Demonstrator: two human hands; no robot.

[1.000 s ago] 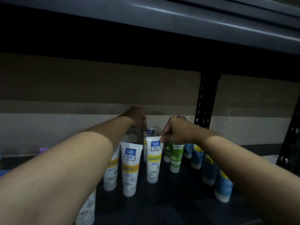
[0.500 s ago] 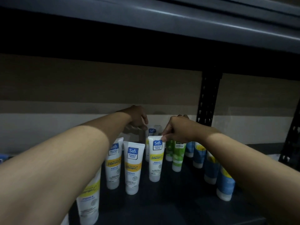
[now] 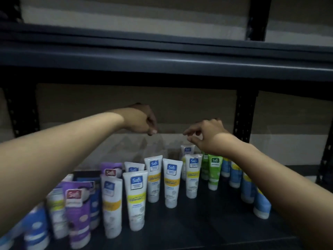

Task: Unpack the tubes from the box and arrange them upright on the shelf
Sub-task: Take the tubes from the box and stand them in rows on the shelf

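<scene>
While left hand (image 3: 142, 121) hovers, shelf (image 3: 207, 230) holds upright tubes (image 3: 172, 183).

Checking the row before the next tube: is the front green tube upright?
Upright. The front green tube stands cap-down on the shelf, logo at the top, with no clear lean.
</scene>
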